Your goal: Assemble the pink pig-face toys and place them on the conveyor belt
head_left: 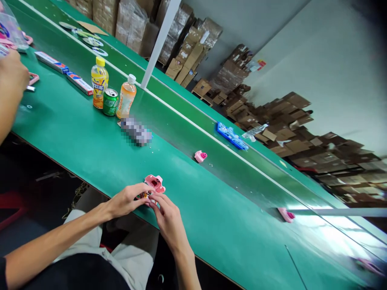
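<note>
**Opened pink toy point(159, 187) held at the near edge of a green bench point(236, 225)**

The toy's pink shell is spread open just beyond the fingertips. It is gripped from the left by the left hand point(130, 198) and from the right by the right hand point(167, 211), the fingers of each closed on it and nearly meeting; the exact part pinched is hidden. Farther back, a green can point(110, 103) is flanked by a yellow-capped bottle point(98, 83) and a white-capped bottle point(126, 96), with a pixelated object point(136, 131) near them. A pink piece point(200, 156) and a blue object point(231, 137) are seen farther off. At the left edge, a co-worker's hand point(13, 74) is partly shown.
</note>
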The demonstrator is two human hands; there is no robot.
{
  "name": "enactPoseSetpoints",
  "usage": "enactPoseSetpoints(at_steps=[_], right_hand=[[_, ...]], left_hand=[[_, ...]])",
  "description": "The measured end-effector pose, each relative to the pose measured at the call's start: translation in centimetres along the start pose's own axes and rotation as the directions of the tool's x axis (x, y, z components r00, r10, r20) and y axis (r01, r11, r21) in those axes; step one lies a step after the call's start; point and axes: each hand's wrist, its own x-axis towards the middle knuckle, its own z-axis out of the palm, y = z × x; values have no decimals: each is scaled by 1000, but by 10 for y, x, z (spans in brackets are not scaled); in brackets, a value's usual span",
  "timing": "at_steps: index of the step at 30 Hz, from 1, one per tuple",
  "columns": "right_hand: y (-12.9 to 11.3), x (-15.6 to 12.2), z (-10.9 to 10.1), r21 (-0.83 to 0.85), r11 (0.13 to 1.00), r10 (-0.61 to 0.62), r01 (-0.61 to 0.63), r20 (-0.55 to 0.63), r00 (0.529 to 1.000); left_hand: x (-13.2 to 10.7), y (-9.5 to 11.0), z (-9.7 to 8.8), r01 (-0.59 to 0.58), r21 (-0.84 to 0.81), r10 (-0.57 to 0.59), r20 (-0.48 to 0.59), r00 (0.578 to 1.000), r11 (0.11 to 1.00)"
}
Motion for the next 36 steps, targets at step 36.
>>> enactPoseSetpoints(at_steps=[36], right_hand=[[14,-14,17,-310,948,-68,68,9,998]], left_hand=[[-6,0,-10,-14,341,-20,95,995,940]])
